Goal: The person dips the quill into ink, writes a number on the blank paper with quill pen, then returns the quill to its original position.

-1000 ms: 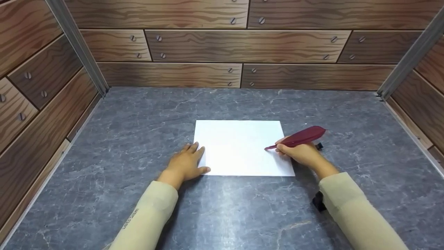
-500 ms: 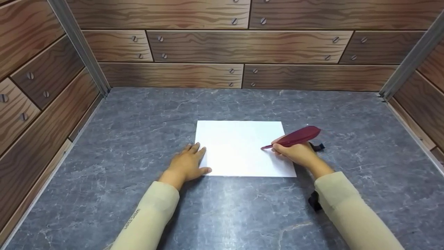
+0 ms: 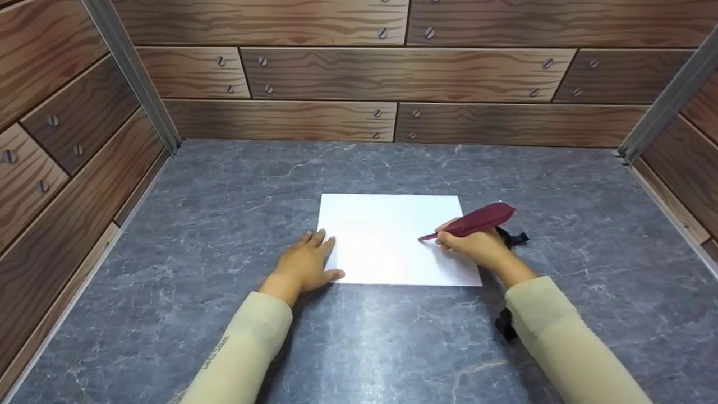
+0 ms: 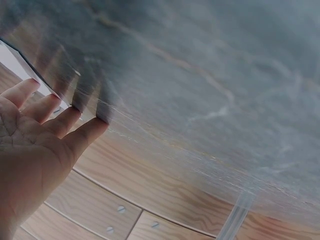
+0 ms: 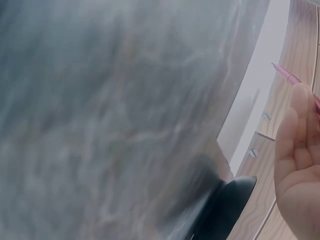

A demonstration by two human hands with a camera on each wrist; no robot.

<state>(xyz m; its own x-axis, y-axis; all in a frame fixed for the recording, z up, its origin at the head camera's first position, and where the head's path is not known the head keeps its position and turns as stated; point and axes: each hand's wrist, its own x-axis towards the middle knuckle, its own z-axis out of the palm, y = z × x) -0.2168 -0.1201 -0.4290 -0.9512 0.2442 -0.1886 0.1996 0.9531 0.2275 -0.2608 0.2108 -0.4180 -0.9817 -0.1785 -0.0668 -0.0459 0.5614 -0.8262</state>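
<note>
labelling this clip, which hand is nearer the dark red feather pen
Right: the right hand grips the feather pen. The left hand is apart from it, at the left edge of the paper.

Ahead of you, a back wall [image 3: 406, 73] of brown wood-grain planks [image 3: 314, 120] with slotted screw heads [image 3: 429, 32] meets a matching left wall [image 3: 84, 168] and right wall [image 3: 687, 163] at 2 grey metal posts [image 3: 132, 73]. Before you spreads a grey marbled tabletop [image 3: 252, 179], whitish glare [image 3: 367, 342] brightening its near part.
</note>
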